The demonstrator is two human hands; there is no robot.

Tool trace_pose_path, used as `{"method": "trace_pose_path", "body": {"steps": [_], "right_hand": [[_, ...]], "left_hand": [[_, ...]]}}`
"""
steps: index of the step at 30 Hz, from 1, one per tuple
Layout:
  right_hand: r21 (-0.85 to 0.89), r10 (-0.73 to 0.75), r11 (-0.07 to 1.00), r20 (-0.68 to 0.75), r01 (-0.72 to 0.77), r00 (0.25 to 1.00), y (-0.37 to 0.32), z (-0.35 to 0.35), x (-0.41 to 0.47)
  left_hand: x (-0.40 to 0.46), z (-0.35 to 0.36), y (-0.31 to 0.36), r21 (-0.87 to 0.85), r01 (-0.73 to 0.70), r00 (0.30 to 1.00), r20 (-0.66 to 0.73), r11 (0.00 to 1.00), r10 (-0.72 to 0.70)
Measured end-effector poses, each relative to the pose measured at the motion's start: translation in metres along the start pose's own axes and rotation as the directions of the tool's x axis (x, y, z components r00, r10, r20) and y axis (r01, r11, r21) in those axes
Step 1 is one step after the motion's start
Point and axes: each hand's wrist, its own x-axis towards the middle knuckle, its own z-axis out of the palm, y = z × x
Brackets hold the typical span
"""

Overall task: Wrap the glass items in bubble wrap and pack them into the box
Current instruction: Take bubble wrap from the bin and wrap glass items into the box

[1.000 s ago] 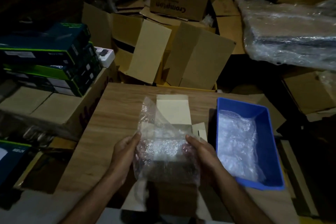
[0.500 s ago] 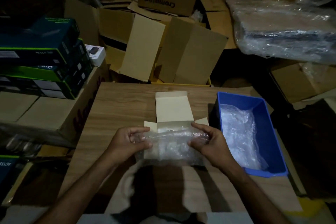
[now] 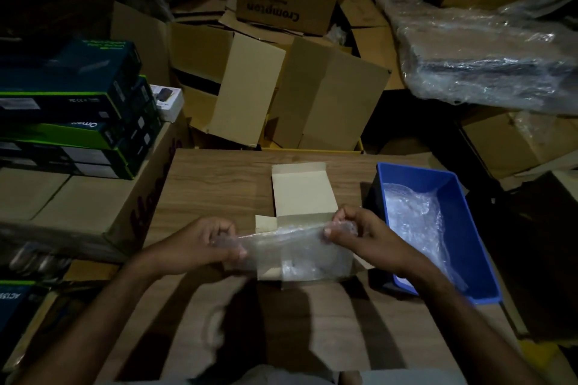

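A bundle of clear bubble wrap (image 3: 291, 255) is stretched sideways between my two hands, just above the near end of a small open cardboard box (image 3: 301, 194) on the wooden table (image 3: 219, 184). My left hand (image 3: 203, 244) pinches the bundle's left end. My right hand (image 3: 359, 234) pinches its right end with thumb and curled fingers. What lies inside the wrap is too dim to make out. The box's lid flap stands open on its far side.
A blue plastic bin (image 3: 463, 222) holding more bubble wrap (image 3: 416, 222) sits to the right on the table. Stacked green and black boxes (image 3: 78, 109) stand at the left. Open brown cartons (image 3: 297, 87) crowd the back, and a plastic-wrapped package (image 3: 484, 53) lies at the far right.
The bubble wrap sheet, held up and spread a second ago, has been folded down into a low bundle. Both hands have shifted to its two ends and grip them.
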Motion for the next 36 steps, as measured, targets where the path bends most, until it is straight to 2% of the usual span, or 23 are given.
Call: {"method": "trace_pose_path", "body": {"steps": [4, 6, 7, 8, 9, 10, 11, 14, 16, 19, 22, 25, 27, 29, 31, 33, 36], "right_hand": [[0.166, 0.044, 0.985, -0.043, -0.036, 0.998, -0.035, 0.013, 0.01], [0.321, 0.127, 0.939, 0.001, -0.121, 0.992, -0.045, 0.02, 0.016], [0.468, 0.174, 0.866, 0.052, -0.178, 0.983, -0.047, 0.021, 0.018], [0.636, 0.214, 0.732, 0.126, -0.245, 0.969, -0.049, 0.024, 0.018], [0.784, 0.237, 0.549, 0.186, -0.289, 0.954, -0.048, 0.029, 0.016], [0.876, 0.256, 0.378, 0.211, -0.298, 0.944, -0.046, 0.034, 0.013], [0.93, 0.265, 0.256, 0.193, -0.262, 0.945, -0.039, 0.039, 0.009], [0.987, 0.279, 0.046, 0.136, -0.155, 0.951, -0.02, 0.055, -0.01], [0.988, 0.225, 0.009, 0.149, -0.154, 0.963, -0.01, 0.067, -0.021], [0.985, 0.161, 0.085, 0.136, -0.151, 0.978, -0.012, 0.073, -0.022], [0.937, 0.205, 0.32, 0.076, -0.14, 0.976, -0.012, 0.073, -0.017], [0.826, 0.297, 0.552, -0.071, -0.111, 0.952, -0.002, 0.074, -0.018], [0.726, 0.288, 0.683, -0.164, -0.083, 0.943, 0.004, 0.074, -0.017], [0.6, 0.247, 0.795, -0.192, -0.086, 0.95, 0.008, 0.071, -0.014], [0.497, 0.219, 0.861, -0.175, -0.105, 0.96, 0.007, 0.068, -0.011], [0.48, 0.197, 0.872, -0.165, -0.095, 0.966, 0.01, 0.066, -0.009], [0.44, 0.144, 0.898, -0.303, 0.004, 0.942, 0.008, 0.07, -0.014]], "left_hand": [[-0.006, -0.004, 0.022, -0.004, 0.049, 0.943, 0.33, 0.999, -0.045], [-0.003, 0.003, 0.039, -0.038, 0.062, 0.919, 0.392, 0.997, -0.042], [-0.001, 0.009, 0.049, -0.075, 0.075, 0.924, 0.38, 0.994, -0.041], [0.002, 0.016, 0.056, -0.112, 0.075, 0.942, 0.335, 0.991, -0.033], [0.004, 0.023, 0.06, -0.14, 0.062, 0.964, 0.267, 0.988, -0.023], [0.007, 0.029, 0.059, -0.169, 0.038, 0.983, 0.182, 0.985, -0.007], [0.009, 0.035, 0.053, -0.206, 0.011, 0.996, 0.092, 0.978, 0.008], [0.011, 0.049, 0.035, -0.332, -0.082, 0.987, -0.158, 0.94, 0.03], [0.01, 0.062, 0.025, -0.458, -0.129, 0.963, -0.268, 0.879, 0.001], [0.008, 0.086, 0.012, -0.551, -0.178, 0.926, -0.375, 0.816, -0.051], [0.005, 0.106, 0.008, -0.648, -0.213, 0.899, -0.424, 0.731, -0.114], [0.0, 0.114, 0.013, -0.708, -0.196, 0.912, -0.385, 0.678, -0.138], [0.0, 0.109, 0.013, -0.725, -0.169, 0.937, -0.327, 0.668, -0.118], [0.002, 0.1, 0.013, -0.737, -0.138, 0.948, -0.292, 0.662, -0.127], [0.007, 0.093, 0.012, -0.721, -0.123, 0.94, -0.304, 0.682, -0.153], [0.011, 0.089, 0.012, -0.679, -0.144, 0.927, -0.348, 0.72, -0.143], [0.014, 0.092, 0.01, -0.574, -0.245, 0.894, -0.446, 0.781, -0.048]]}}
